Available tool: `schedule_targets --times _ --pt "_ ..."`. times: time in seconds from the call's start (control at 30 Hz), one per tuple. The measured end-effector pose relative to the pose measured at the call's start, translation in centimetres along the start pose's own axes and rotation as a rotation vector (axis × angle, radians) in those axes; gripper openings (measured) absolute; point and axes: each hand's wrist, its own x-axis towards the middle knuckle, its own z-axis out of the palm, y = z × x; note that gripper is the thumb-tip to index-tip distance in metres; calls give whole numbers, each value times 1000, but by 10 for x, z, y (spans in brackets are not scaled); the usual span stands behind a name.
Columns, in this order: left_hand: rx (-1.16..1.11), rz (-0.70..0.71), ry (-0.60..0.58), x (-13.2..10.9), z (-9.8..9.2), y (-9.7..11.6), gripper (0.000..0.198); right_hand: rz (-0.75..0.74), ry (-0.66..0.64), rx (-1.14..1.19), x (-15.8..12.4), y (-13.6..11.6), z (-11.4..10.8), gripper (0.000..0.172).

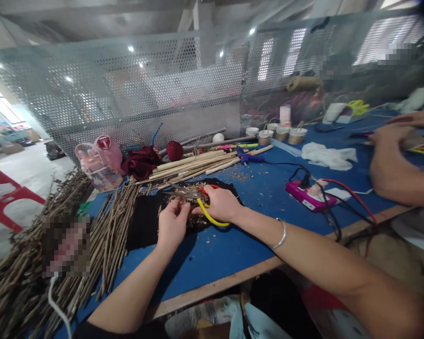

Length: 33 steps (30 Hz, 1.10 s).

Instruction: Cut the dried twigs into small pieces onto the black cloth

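My right hand (221,205) grips a pair of scissors (212,217) with yellow and red handles. Their blades point left, over a heap of dry plant clippings (192,188). Just below the blades is my left hand (173,219), its thumb and fingertips pinched together at the clippings' edge. Whatever those fingertips hold is too small to make out. Under both hands and the clippings lies a black cloth (141,221) on the blue table (257,226).
Bundles of dry sticks (108,235) cover the left side. Peeled sticks (194,165), a dark red yarn ball (174,150) and a blue glue gun (249,156) lie behind. A purple power strip (311,195) with cables sits right, near another person's arm (392,160).
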Motion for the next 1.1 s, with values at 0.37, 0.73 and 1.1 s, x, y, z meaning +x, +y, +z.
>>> schedule_targets --times 0.37,0.73,1.1 --pt "-7 -104 -98 -4 1 7 31 -67 30 60 -1 -5 0 58" --pt "-22 -112 -117 -6 1 12 28 -47 -18 74 -1 1 1 60" --pt "-115 -161 -155 -3 0 6 35 -16 -59 75 0 2 3 60"
